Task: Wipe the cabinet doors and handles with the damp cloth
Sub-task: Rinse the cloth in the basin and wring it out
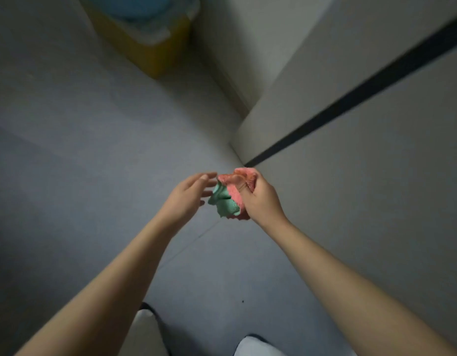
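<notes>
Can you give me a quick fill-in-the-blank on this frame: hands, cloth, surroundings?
1. The crumpled cloth is gripped by the ____ hand.
2. The cloth shows two colours, pink and ____.
3. The left hand has its fingers ____, reaching toward the cloth.
4. The bin in the far corner of the floor is ____ in colour, beside the cabinet doors.

Missing words: right; green; straight; yellow

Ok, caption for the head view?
Right hand grips bunched pink-green cloth beside the cabinet door; left hand open.
</notes>
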Demonstrator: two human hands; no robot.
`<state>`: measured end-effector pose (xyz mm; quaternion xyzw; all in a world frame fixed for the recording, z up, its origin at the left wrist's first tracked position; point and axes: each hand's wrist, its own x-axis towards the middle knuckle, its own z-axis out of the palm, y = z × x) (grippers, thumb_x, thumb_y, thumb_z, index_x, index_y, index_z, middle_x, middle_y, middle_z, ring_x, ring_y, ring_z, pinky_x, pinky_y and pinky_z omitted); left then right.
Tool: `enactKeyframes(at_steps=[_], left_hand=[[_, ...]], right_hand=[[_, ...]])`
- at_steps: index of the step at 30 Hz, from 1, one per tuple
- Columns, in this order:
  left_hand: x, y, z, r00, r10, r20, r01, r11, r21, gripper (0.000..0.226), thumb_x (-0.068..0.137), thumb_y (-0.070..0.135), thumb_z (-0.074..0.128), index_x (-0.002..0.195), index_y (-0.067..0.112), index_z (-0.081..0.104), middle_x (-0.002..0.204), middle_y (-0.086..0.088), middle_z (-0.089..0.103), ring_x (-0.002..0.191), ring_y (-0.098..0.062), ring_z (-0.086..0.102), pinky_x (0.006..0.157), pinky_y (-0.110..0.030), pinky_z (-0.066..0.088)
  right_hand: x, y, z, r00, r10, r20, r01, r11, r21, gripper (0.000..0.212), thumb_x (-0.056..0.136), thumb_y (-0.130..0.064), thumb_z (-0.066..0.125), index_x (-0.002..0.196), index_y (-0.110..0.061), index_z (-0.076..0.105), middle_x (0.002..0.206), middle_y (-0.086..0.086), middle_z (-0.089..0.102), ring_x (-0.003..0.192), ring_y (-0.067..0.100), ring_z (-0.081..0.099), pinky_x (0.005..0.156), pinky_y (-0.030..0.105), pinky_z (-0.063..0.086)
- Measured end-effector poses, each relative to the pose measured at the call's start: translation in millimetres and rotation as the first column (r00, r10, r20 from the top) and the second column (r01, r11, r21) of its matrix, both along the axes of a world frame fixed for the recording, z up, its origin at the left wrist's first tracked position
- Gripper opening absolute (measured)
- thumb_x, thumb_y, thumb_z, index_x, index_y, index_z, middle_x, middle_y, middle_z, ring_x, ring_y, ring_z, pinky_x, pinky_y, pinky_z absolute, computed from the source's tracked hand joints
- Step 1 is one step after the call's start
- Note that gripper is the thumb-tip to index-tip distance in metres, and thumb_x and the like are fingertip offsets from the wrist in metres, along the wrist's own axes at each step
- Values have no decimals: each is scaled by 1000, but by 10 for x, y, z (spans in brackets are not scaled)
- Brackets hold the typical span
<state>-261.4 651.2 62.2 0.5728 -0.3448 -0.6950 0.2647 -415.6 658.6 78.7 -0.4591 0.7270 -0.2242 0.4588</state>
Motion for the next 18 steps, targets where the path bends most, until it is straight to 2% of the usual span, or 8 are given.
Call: enactKeyframes(at_steps=[2, 6, 7, 9, 11, 13, 16, 18], left_hand=[[195, -137, 474, 1000, 10, -27, -10, 1000, 14, 27, 102, 17, 33, 118, 20, 55, 112, -1, 62, 96, -15, 60, 76, -21, 45], [502, -564, 1134, 999, 43, 1, -43, 998, 39, 30, 99, 25, 44, 127, 20, 53, 114, -4, 63, 97, -15, 62, 83, -28, 51], [572, -727, 1267, 999, 46, 18, -47, 998, 33, 32, 98, 27, 46, 129, 21, 53, 112, -2, 64, 95, -13, 64, 84, -29, 52], [670, -1058, 1469, 997, 69, 28, -69, 997, 20, 29, 97, 28, 51, 124, 20, 55, 104, 0, 66, 84, -7, 66, 74, -22, 55], [741, -1473, 1614, 994, 97, 44, -97, 995, 2, 18, 95, 25, 54, 110, 16, 60, 93, -2, 67, 67, 0, 65, 59, -16, 54], [797, -1853, 1673, 986, 149, 77, -149, 989, 3, 7, 93, 21, 57, 95, 16, 62, 83, -3, 66, 57, 2, 62, 52, -16, 51], [926, -2536, 1610, 942, 323, 89, -325, 946, 12, 4, 90, 18, 62, 90, 14, 64, 78, -1, 67, 59, -3, 63, 52, -17, 49], [1012, -2910, 1560, 906, 411, 102, -416, 909, 27, 3, 89, 16, 65, 85, 14, 65, 77, -2, 69, 64, -9, 64, 56, -18, 50]], right_hand=[[249, -198, 401, 999, -22, 35, 21, 999, 37, 23, 87, -46, 61, 104, -32, 56, 101, -7, 62, 96, 23, 66, 78, 44, 57], [690, -665, 992, 993, -48, 105, 41, 997, 70, 19, 88, -51, 58, 101, -37, 55, 104, 2, 67, 87, 28, 69, 59, 41, 60], [783, -832, 1106, 991, -52, 120, 44, 996, 74, 21, 89, -50, 56, 104, -35, 55, 105, 2, 67, 88, 27, 69, 61, 41, 60], [936, -1180, 1294, 991, -27, 130, 19, 998, 57, 25, 90, -50, 54, 107, -32, 55, 105, -1, 66, 94, 23, 67, 73, 43, 59], [1051, -1606, 1421, 990, -6, 144, 2, 1000, 26, 28, 91, -47, 53, 111, -28, 56, 103, -4, 64, 98, 17, 64, 83, 37, 55], [1129, -1994, 1470, 990, 16, 138, -18, 1000, 12, 26, 93, -42, 53, 111, -25, 56, 101, -7, 62, 96, 11, 60, 82, 26, 52], [1268, -2716, 1468, 984, 54, 170, -54, 999, 0, 21, 93, -42, 52, 108, -28, 54, 96, -14, 59, 87, 2, 58, 72, 13, 48], [1350, -3108, 1448, 985, 44, 164, -43, 999, -12, 24, 94, -42, 51, 110, -25, 55, 95, -15, 58, 84, -2, 56, 72, 14, 47]])
